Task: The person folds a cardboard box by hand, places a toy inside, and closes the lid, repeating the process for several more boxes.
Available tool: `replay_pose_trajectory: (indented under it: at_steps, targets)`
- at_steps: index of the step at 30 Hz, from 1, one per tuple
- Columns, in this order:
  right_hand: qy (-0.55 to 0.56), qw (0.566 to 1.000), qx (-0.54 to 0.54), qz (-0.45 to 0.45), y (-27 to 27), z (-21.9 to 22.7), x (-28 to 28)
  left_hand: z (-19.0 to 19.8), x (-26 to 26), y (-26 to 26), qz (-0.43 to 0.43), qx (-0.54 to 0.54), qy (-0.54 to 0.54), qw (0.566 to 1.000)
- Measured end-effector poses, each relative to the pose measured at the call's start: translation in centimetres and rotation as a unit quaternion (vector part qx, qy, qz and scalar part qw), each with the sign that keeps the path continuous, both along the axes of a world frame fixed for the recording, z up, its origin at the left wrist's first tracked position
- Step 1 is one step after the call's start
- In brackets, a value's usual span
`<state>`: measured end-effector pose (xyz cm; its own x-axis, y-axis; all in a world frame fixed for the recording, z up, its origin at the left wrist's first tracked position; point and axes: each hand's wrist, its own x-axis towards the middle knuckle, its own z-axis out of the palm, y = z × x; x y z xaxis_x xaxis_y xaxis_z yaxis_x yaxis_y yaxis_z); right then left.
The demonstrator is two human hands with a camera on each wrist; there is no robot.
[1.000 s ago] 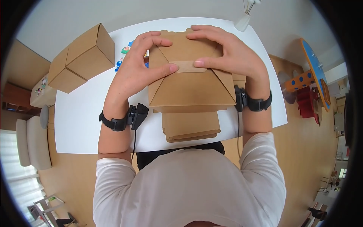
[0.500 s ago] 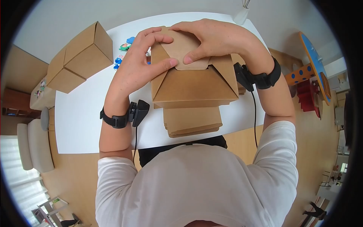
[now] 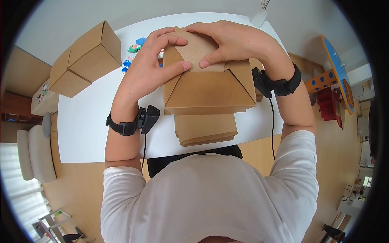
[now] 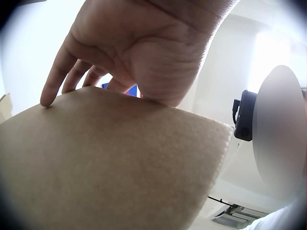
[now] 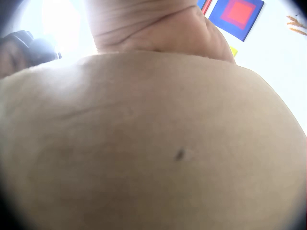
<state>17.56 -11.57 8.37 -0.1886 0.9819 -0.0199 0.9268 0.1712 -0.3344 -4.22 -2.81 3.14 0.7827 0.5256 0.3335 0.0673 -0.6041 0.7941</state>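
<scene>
A brown cardboard box [image 3: 210,93] with slanted folded panels stands in front of the person, a lighter flap [image 3: 198,46] lying over its upper face. The left hand [image 3: 146,69] grips its left side, thumb and index finger on top. From the right, the right hand [image 3: 243,40] curves over the flap, fingers at the far edge and thumb on the flap. In the left wrist view, the fingers of the left hand [image 4: 139,52] touch the cardboard [image 4: 105,158]. Cardboard [image 5: 153,129] fills most of the right wrist view and hides the fingers of the right hand [image 5: 158,28].
Flat cardboard pieces [image 3: 206,127] lie stacked on the white table [image 3: 85,129] nearer the body. Another brown box [image 3: 87,58] stands at the far left. Small coloured figurines [image 3: 131,52] are beside the left hand. A white vase [image 3: 259,18] stands at the back right.
The right hand has moved left and farther over the top, its elbow swinging outward. The lighter flap shows more broadly across the upper face. The left hand has hardly moved.
</scene>
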Motion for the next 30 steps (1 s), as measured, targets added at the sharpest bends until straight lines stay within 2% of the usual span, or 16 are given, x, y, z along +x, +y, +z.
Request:
replay_pose_trajectory:
  at_steps: [5, 8, 11, 13, 14, 17, 20, 21, 23, 24, 27, 30]
  targets:
    - [0.052, 0.998, 0.008, 0.041, 0.2, -0.4, 1.0, 0.1, 0.0, 0.0, -0.009, -0.001, -0.018, 1.0]
    - [0.04, 0.999, 0.032, 0.003, -0.2, -0.4, 0.3, 0.0, -0.2, 0.5, -0.019, -0.029, -0.031, 0.999]
    - [0.121, 0.99, 0.071, -0.008, -0.4, -0.6, 0.5, -0.1, -0.7, 1.8, 0.019, 0.011, -0.049, 0.999]
    - [0.174, 0.976, 0.121, -0.052, -1.3, -0.8, 0.5, -0.5, -1.4, 3.5, 0.02, -0.019, -0.056, 0.998]
    - [0.2, 0.966, 0.144, -0.076, -1.7, -0.9, 0.7, -0.7, -1.8, 4.4, 0.019, -0.036, -0.06, 0.997]
    - [0.277, 0.942, 0.162, -0.099, -2.7, -2.0, 2.4, -1.3, -2.8, 6.1, 0.051, 0.007, 0.002, 0.999]
    - [0.366, 0.907, 0.167, -0.121, -3.2, -3.8, 2.8, -2.6, -3.7, 5.8, 0.039, -0.014, 0.066, 0.997]
    - [0.387, 0.897, 0.169, -0.13, -3.3, -4.5, 2.9, -2.9, -4.1, 5.3, 0.025, -0.072, 0.085, 0.993]
    - [0.467, 0.846, 0.211, -0.146, -3.6, -5.8, 2.7, -3.2, -4.7, 3.0, -0.003, -0.186, 0.12, 0.975]
    - [0.505, 0.818, 0.231, -0.153, -3.8, -6.5, 2.5, -3.3, -5.0, 2.1, -0.016, -0.207, 0.149, 0.967]
    - [0.543, 0.772, 0.227, -0.238, -4.9, -9.0, 1.4, -3.9, -5.7, 0.0, -0.045, -0.223, 0.181, 0.957]
    - [0.551, 0.756, 0.234, -0.266, -6.4, -11.1, 0.2, -3.8, -5.8, -1.4, -0.056, -0.223, 0.208, 0.951]
